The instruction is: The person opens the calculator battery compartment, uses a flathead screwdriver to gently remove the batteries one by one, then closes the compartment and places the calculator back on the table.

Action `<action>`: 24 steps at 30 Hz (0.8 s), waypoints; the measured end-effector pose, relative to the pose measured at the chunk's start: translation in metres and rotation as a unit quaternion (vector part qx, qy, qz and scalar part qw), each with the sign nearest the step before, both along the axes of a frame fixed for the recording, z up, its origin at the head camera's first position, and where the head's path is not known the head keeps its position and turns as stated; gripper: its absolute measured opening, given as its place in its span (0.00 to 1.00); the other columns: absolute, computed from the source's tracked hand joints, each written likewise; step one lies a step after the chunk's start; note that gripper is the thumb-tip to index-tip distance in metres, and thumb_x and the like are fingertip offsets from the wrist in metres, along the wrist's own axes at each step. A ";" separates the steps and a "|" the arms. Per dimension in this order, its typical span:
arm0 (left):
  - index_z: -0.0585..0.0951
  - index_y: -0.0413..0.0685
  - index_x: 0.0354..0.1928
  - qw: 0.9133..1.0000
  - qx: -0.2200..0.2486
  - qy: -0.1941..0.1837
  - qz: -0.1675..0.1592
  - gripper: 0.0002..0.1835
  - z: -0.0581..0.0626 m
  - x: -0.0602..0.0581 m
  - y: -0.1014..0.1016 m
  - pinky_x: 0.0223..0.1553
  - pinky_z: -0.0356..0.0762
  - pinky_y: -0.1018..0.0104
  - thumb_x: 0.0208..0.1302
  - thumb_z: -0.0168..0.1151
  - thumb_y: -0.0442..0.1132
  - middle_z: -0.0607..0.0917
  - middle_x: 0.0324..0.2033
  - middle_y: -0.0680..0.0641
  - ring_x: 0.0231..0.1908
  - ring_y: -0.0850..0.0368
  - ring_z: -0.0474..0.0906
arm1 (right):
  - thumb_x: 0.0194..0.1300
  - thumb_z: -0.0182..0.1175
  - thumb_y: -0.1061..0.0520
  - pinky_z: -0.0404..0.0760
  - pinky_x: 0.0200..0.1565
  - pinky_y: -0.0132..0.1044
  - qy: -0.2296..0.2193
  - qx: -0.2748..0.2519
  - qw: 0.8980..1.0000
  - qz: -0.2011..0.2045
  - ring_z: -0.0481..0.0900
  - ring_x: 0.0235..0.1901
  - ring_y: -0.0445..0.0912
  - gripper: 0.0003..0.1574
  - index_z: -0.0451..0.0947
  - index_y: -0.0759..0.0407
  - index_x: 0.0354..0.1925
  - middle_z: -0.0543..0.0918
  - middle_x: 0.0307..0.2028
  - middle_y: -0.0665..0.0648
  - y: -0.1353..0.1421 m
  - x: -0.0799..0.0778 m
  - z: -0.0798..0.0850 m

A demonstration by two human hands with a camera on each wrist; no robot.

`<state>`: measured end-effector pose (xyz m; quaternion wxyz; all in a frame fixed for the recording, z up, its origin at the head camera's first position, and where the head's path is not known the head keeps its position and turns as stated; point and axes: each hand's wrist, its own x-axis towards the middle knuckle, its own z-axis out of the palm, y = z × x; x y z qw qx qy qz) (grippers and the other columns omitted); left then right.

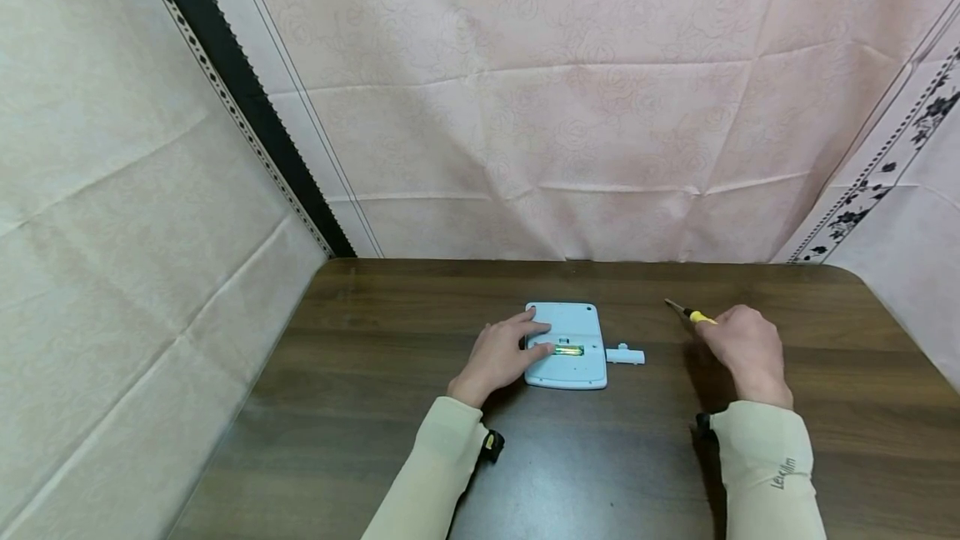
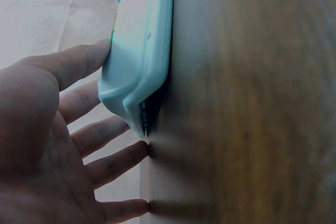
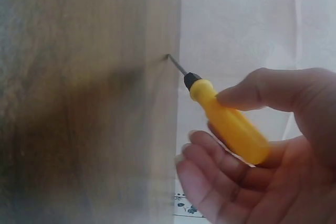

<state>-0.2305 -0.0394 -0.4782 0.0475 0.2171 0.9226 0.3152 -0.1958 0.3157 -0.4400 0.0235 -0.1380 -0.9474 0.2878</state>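
A pale blue flat device [image 1: 567, 372], which looks like a calculator, lies on the table with its back up. A green-and-gold battery [image 1: 570, 350] shows in its uncovered slot. My left hand [image 1: 504, 354] rests at the device's left side, thumb and forefinger over its back; in the left wrist view the fingers [image 2: 118, 170] are spread and fairly straight. Right of the device lies a small pale blue battery cover [image 1: 625, 355] with a tab. My right hand [image 1: 747, 350] grips a yellow-handled screwdriver [image 3: 231, 121], its tip pointing away to the left, near the tabletop.
The brown wooden table [image 1: 360, 440] has rounded far corners. Pale patterned cloth [image 1: 600, 107] hangs behind its far edge and along the sides, with a black band [image 1: 247, 98] at the left.
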 end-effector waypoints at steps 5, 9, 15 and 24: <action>0.84 0.57 0.68 1.000 -0.001 0.000 0.000 0.23 0.000 0.000 0.000 0.74 0.53 0.29 0.77 0.64 0.53 0.71 0.77 0.49 0.76 0.49 0.66 | 0.72 0.60 0.52 0.81 0.43 0.60 0.045 -0.028 0.998 -0.028 0.80 0.43 0.69 0.26 0.78 0.78 0.48 0.82 0.45 0.77 -0.004 0.001 0.002; 0.84 0.57 0.68 1.000 0.000 0.000 -0.001 0.23 0.000 0.000 0.000 0.74 0.53 0.29 0.78 0.64 0.54 0.71 0.77 0.49 0.76 0.49 0.65 | 0.76 0.58 0.53 0.81 0.42 0.57 0.076 -0.053 0.995 -0.040 0.78 0.43 0.68 0.29 0.73 0.80 0.56 0.79 0.49 0.78 -0.007 0.001 0.004; 0.84 0.57 0.68 1.000 0.004 0.000 -0.001 0.23 -0.001 0.001 -0.001 0.74 0.53 0.28 0.77 0.64 0.53 0.71 0.76 0.49 0.76 0.49 0.66 | 0.79 0.61 0.48 0.77 0.36 0.38 0.108 -0.094 0.989 -0.045 0.78 0.45 0.64 0.32 0.72 0.76 0.61 0.80 0.52 0.76 -0.009 -0.001 0.004; 0.84 0.57 0.69 1.000 0.006 -0.002 -0.003 0.23 0.000 0.001 0.000 0.74 0.53 0.28 0.77 0.64 0.53 0.71 0.77 0.49 0.76 0.49 0.65 | 0.76 0.65 0.43 0.74 0.38 0.21 0.174 -0.168 0.967 -0.076 0.77 0.43 0.30 0.33 0.75 0.66 0.65 0.85 0.58 0.66 -0.016 -0.008 -0.006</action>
